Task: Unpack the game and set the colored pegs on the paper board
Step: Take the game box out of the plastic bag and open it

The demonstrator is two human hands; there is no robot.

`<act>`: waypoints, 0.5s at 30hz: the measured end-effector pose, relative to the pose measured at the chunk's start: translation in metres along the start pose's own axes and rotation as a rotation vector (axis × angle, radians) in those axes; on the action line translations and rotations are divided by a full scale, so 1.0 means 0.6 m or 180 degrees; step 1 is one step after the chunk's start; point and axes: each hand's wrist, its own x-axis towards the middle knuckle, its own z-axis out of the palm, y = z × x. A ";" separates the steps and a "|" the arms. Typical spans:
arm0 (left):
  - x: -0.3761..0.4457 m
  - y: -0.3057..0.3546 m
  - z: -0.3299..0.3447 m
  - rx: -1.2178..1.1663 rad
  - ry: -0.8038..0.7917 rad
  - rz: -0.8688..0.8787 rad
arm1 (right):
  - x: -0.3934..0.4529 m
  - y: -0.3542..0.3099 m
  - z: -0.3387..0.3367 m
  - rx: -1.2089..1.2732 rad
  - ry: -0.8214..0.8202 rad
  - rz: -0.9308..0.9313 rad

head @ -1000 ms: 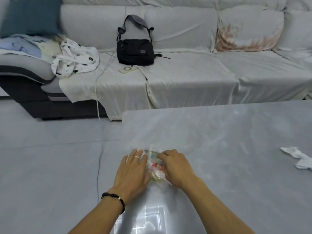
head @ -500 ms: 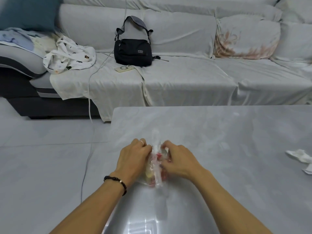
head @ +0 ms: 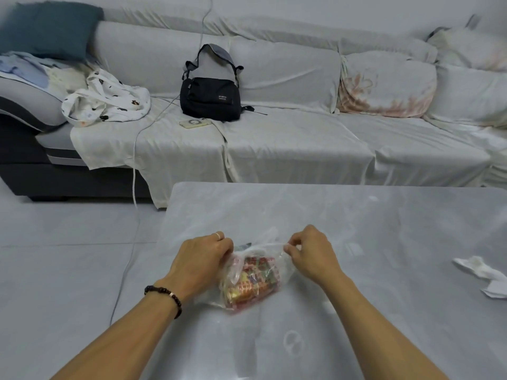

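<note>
Clear plastic bag [head: 255, 272] holding the folded, brightly printed game, red and yellow showing through the film: on the grey table [head: 384, 242], near its left edge, about midway between far and near edges. Left hand [head: 200, 261]: fingers curled round the bag's left side, pinching the film, ring on one finger, dark bead bracelet [head: 167, 294] at the wrist. Right hand [head: 312, 253]: thumb and forefinger pinching a strip of film at the bag's upper right, drawn taut. Change from half a second ago: hands then close together over a bunched neck of plastic, now drawn well apart, mouth of the bag stretched wide between them and printed contents far plainer to see. A second ago: left palm flat on the packet, no grip yet. Reading for the task: bag judged to be opening, unpacking just begun; no paper board unfolded, no colored pegs visible as separate pieces, nothing yet out of the bag. Next need, by judgement: one hand into the opened mouth to draw the contents out; thin film liable to tear or spill small pieces. Also present: crumpled white tissue [head: 482, 272] by the table's right edge; beyond the far edge, sofa with black-and-grey bag [head: 211, 97] and phone [head: 195, 123].
</note>
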 end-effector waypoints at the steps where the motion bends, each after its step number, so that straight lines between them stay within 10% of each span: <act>1: 0.002 0.003 -0.002 -0.0075 -0.0054 -0.0048 | -0.001 -0.001 0.000 -0.0049 -0.0038 -0.0038; 9: 0.014 0.025 -0.001 -0.0301 -0.0411 -0.0094 | -0.001 -0.061 0.032 0.0172 -0.0264 -0.0615; 15: 0.041 0.013 -0.013 -0.0490 -0.0125 -0.0107 | 0.002 -0.010 0.004 0.0856 0.0348 0.0399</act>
